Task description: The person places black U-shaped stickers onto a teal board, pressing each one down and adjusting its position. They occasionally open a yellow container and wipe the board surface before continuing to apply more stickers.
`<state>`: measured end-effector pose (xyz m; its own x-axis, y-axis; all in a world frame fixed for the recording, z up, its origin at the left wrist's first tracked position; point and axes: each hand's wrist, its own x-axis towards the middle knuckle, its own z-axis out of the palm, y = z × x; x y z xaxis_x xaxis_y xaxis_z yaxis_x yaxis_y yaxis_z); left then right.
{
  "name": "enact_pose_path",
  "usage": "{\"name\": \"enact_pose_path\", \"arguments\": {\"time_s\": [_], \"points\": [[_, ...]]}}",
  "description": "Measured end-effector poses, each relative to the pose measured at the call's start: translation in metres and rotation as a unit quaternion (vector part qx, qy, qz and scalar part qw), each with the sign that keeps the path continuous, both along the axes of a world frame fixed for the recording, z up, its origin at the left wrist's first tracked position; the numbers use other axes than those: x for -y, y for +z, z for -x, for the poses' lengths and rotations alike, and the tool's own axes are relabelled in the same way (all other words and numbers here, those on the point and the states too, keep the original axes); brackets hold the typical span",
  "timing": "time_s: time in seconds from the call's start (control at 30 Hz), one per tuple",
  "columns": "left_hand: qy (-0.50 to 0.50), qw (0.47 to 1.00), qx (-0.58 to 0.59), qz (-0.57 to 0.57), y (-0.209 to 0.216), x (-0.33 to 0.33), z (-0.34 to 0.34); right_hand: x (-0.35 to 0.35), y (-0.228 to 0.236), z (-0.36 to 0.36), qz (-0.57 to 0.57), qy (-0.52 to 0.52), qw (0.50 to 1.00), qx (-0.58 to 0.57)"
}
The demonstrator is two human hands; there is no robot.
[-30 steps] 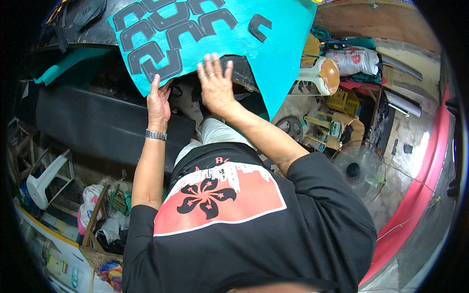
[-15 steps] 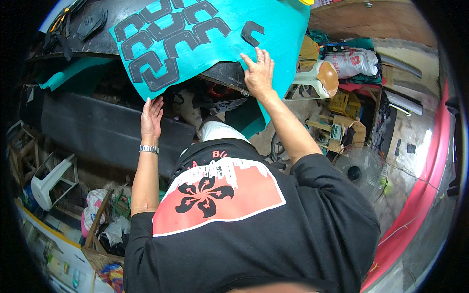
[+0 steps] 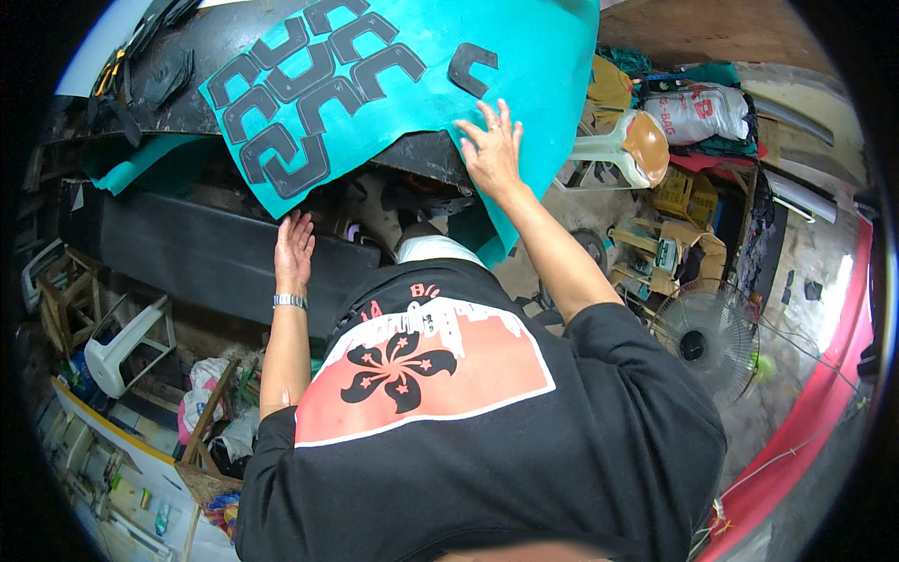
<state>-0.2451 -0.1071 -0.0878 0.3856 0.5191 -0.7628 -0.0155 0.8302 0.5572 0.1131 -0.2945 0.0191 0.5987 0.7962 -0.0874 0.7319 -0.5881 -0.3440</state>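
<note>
Head view, teal sheet: The teal sheet [image 3: 552, 112] lies over the dark tabletop [image 3: 211, 108], its ragged near edge hanging past the front, with a curved gap that bares black surface.
Dark U-shaped pieces: A cluster of dark U-shaped pieces [image 3: 323, 92] sits close together on the sheet's left part; a lone piece [image 3: 461, 67] lies apart, toward the right.
Left hand: The left hand [image 3: 295, 251] is loosely spread, palm turned up, gripping nothing visible; its fingertips are at the sheet's lower left corner, contact unclear.
Right hand: The right hand [image 3: 492, 155] is wide, fingers fanned over the sheet beside the curved gap, just below the lone piece; how firmly it presses, I cannot tell.
Handling the sheet: Flat, even pressure from the right palm and light support under the loose corner would probably suit best; a sharp tug could crease the sheet or slide the pieces.
Shirt print: The black shirt [image 3: 562, 468] bears a red panel [image 3: 506, 375] with a black five-petalled flower, red lettering above.
Sack print: Red characters mark the pale sack [image 3: 698, 112].
Sheet and pieces: No legible writing.
</note>
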Motion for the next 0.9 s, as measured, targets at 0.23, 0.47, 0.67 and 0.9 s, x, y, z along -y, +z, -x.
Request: {"name": "enact_pose_path", "arguments": {"time_s": [0.23, 0.47, 0.67, 0.9], "points": [[0.036, 0.998, -0.046, -0.004, 0.001, -0.012, 0.014, 0.01, 0.005, 0.009, 0.052, 0.115, 0.983, 0.132], [0.222, 0.937, -0.198, -0.182, 0.01, -0.02, 0.023, -0.028, 0.024, -0.035, -0.168, -0.005, 0.982, -0.086], [0.182, 0.86, -0.213, -0.427, 0.058, -0.041, -0.018, -0.081, 0.022, -0.13, -0.319, -0.133, 0.933, -0.098], [-0.11, 0.798, -0.161, -0.571, 0.12, -0.035, -0.116, -0.106, 0.019, -0.284, -0.454, -0.429, 0.751, -0.215]]}}
